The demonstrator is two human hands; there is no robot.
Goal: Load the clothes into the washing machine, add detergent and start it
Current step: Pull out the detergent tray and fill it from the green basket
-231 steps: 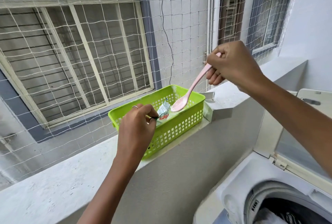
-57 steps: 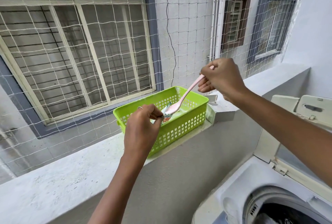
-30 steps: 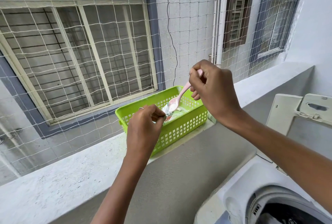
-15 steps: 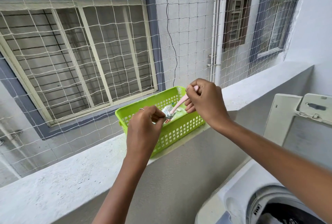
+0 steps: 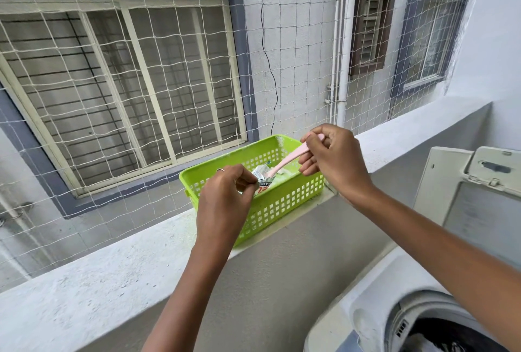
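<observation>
Vs. 0.5 s ago: right hand [image 5: 335, 160] shifted slightly right and up, pink spoon [image 5: 284, 162] handle now more exposed; left hand [image 5: 225, 199] unchanged in place. Vs. 7.7 s ago: spoon bowl lowered from above the packet into its mouth.

Labels: detergent packet [image 5: 263, 178] shows "WASH" in white on a dark band, red lettering below, partly hidden, rest illegible.

Grip: left hand clenched in a pinch on near edge of packet, thumb and forefinger closed on it; ring on one finger. Right hand grasping spoon handle at upper end, fingers curled round it.

Position: packet inside green basket [image 5: 282, 205] on balcony ledge [image 5: 112, 272]. Spoon slants down-left from right hand, bowel end hidden in packet opening, just beside left fingertips. Washing machine [image 5: 375, 312] bottom right, lid [image 5: 473, 199] raised, dark clothes [image 5: 445, 340] in drum.
</observation>
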